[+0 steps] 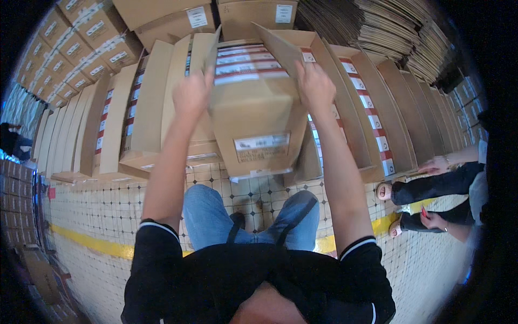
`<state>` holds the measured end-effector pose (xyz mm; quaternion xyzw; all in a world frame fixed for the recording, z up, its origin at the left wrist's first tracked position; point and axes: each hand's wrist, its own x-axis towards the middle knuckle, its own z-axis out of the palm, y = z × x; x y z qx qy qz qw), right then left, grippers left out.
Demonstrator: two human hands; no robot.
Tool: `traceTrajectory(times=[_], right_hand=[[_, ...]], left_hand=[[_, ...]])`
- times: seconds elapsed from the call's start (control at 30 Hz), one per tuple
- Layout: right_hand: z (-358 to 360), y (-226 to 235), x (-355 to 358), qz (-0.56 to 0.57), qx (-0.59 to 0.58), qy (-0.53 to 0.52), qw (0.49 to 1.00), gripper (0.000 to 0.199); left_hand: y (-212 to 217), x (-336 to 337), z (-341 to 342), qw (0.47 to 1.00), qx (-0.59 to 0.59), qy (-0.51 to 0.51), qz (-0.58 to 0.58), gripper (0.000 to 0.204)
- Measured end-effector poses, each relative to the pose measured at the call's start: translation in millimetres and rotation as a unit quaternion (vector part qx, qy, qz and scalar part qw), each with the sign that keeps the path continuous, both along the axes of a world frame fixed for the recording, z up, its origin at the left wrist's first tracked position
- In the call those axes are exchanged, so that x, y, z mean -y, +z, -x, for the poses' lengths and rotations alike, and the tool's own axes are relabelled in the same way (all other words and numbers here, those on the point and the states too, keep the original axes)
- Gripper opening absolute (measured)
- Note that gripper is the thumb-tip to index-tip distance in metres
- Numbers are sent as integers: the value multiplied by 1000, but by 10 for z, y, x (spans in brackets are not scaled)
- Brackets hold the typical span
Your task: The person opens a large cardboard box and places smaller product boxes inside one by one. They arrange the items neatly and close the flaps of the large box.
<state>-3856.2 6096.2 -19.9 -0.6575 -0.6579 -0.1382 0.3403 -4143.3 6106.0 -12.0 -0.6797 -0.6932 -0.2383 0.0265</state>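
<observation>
Blur leaves the label [261, 142] unreadable on the open carton [253, 113] between our left grip [192, 93] and right grip [315, 86], and we see only part of the red-and-white boxes [251, 66] inside. Our left grip clamps the left flap [212, 53], our right grip the right flap [279, 48].

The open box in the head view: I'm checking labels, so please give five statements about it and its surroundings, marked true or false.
1. The left hand grips a flap of the open box. True.
2. The right hand hangs empty. False: it grips the opposite flap.
3. A yellow stripe runs along the tiled floor. True.
4. The person's jeans are black. False: they are blue.
5. A co-worker's hand at right holds something red. True.
</observation>
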Motion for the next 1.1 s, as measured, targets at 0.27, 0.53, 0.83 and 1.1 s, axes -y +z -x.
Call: traceTrajectory(times=[0.27,0.53,0.83,1.1], right_hand=[[32,404,-755,-8,10,9,1000,44],[62,384,-808,-72,6,13,997,42],[31,-73,-507,40,25,-4,999,43],[477,-1318,992,174,-10,56,983,33]], left_hand=[[548,-642,39,992,44,-62,-102,48],[505,-713,57,994,29,-49,-89,48],[25,-398,26,999,15,-33,-32,51],[-1647,1087,-137,964,156,-110,186,43]])
